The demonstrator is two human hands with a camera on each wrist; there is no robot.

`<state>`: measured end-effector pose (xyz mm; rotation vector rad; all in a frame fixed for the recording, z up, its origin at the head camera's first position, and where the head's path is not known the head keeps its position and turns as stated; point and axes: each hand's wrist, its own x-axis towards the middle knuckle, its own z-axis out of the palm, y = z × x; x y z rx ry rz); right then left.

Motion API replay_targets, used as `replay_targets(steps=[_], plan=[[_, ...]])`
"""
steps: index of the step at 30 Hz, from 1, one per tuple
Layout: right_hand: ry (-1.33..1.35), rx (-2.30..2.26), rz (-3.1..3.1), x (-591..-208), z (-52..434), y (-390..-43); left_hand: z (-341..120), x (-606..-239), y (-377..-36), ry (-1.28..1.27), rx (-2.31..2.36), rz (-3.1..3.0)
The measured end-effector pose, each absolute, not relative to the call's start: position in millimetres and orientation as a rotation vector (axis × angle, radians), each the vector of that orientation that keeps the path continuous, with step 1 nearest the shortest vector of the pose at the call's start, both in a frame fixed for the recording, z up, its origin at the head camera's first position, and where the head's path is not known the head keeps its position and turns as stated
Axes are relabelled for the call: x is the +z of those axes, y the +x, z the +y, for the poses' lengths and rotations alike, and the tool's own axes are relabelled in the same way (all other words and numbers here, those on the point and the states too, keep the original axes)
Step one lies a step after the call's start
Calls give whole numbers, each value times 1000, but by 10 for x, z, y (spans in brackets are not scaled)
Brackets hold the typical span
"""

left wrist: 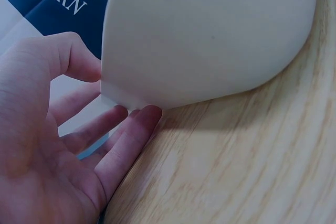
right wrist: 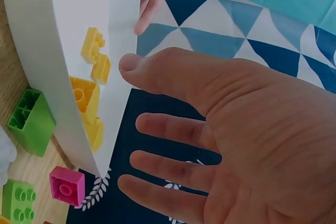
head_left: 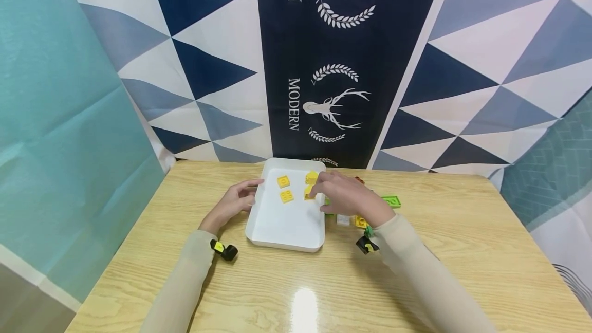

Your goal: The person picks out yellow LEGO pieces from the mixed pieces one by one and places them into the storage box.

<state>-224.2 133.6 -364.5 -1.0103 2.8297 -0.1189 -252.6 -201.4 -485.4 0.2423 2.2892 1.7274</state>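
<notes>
A white plastic tray [head_left: 287, 225] sits mid-table on a wooden table [head_left: 462, 251], holding four small yellow bricks [head_left: 283, 181] at its far end. The left hand [head_left: 233, 202] rests open, fingertips touching the tray's left rim. The right hand [head_left: 344, 194], fingers relaxed and spread, hovers over the tray's right edge, holding nothing. Green and pink bricks [right wrist: 31, 121] lie just right of the tray. The bricks look light, rigid, easily pinched by their sides

Bare desk [head_left: 462, 251] lies lower right and lower left of the frame; loose bricks [head_left: 390, 201] crowd the white tray [head_left: 282, 238]'s right side.
</notes>
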Motion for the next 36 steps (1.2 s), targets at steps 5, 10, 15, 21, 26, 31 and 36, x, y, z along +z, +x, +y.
replay_targets(steps=[5, 10, 15, 21, 26, 31, 36], plan=[[-1013, -102, 2832, -3688, 1402, -2218, -2008, -4844, -2525, 242, 1735, 2280], [-986, -124, 2825, -3734, 1462, -2191, -2005, -4848, -2526, 244, 1750, 2267], [-918, -172, 2811, -3752, 1515, -2160, -2006, -4850, -2525, 240, 1743, 2274], [-896, -175, 2796, -3768, 1584, -2112, -2006, -4854, -2531, 225, 1717, 2298], [-894, -172, 2804, -3791, 1668, -2065, -2011, -4864, -2538, 223, 1726, 2284], [-910, -173, 2823, -3816, 1737, -2043, -2019, -4867, -2536, 229, 1741, 2275], [-928, -196, 2841, -3824, 1804, -2020, -2010, -4856, -2529, 255, 1750, 2271]])
